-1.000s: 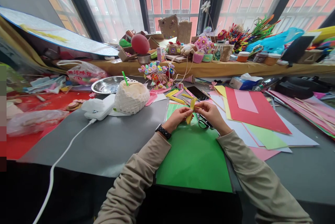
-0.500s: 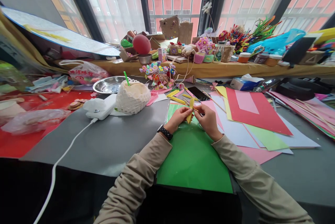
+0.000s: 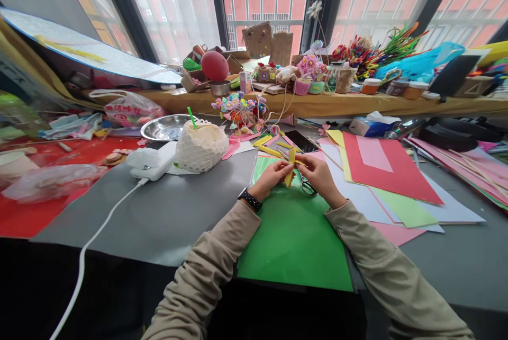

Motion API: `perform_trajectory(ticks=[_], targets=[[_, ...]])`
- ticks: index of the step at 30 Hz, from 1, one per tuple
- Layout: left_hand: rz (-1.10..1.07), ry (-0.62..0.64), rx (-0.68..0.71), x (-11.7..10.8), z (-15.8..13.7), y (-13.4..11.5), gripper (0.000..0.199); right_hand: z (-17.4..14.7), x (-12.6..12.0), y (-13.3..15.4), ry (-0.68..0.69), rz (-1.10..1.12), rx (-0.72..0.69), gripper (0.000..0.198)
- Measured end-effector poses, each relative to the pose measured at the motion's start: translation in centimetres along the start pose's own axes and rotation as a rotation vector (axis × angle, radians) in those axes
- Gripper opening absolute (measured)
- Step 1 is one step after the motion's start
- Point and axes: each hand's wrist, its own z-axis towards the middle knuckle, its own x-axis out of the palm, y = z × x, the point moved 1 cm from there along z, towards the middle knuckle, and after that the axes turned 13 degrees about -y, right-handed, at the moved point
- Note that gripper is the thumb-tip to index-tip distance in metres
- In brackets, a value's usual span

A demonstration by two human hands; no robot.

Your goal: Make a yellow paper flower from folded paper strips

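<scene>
My left hand [image 3: 274, 178] pinches a narrow yellow paper strip [image 3: 291, 159] that stands roughly upright over the green sheet [image 3: 293, 244]. Fingers of my right hand [image 3: 317, 173] are closed at the strip's right side, on a yellow piece that sticks out there. Whether this piece is part of the same strip or a separate one, I cannot tell. Under my right hand lie scissors [image 3: 308, 187], with one dark handle loop showing on the green sheet. Several folded yellow strips [image 3: 270, 149] lie just beyond my hands, close to a black phone [image 3: 304, 141].
On the left are a white power adapter [image 3: 156, 162] with a cable, a net-wrapped coconut [image 3: 201, 146] with a green straw, and a metal plate [image 3: 164, 129]. Coloured paper sheets [image 3: 391, 168] overlap on the right. Pastel craft flowers [image 3: 242, 112] stand at the back.
My right hand has shifted slightly right and its fingers have moved along the yellow paper. More of the scissors' handle now shows beneath it. My left hand has hardly moved.
</scene>
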Motion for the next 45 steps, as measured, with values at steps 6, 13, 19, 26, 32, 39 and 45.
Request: perform_trajectory(ticks=[6, 13, 19, 26, 32, 39, 45], targets=[[0.008, -0.005, -0.002, 0.07, 0.03, -0.01, 0.041, -0.26, -0.04, 0.27, -0.045, -0.098, -0.04, 0.025], [0.012, -0.01, -0.002, 0.13, -0.03, -0.16, 0.038, -0.25, -0.05, 0.32, -0.063, -0.028, 0.003, 0.023], [-0.068, 0.002, -0.023, 0.19, -0.37, -0.42, 0.039, -0.14, 0.03, 0.44, -0.053, 0.15, 0.058, 0.025], [-0.085, 0.005, -0.048, 0.21, -0.16, -0.21, 0.041, -0.36, 0.21, 0.59, -0.11, 0.174, 0.091, 0.027], [-0.109, 0.022, -0.073, 0.09, -0.17, -0.14, 0.04, -0.34, 0.44, 0.12, -0.104, 0.285, 0.121, 0.031], [-0.048, 0.038, -0.08, 0.16, -0.26, -0.08, 0.038, -0.43, 0.35, 0.53, -0.139, 0.189, 0.113, 0.028], [-0.038, 0.033, -0.052, 0.5, -0.24, 0.17, 0.037, -0.69, 0.47, 0.59, -0.178, 0.087, 0.096, 0.023]])
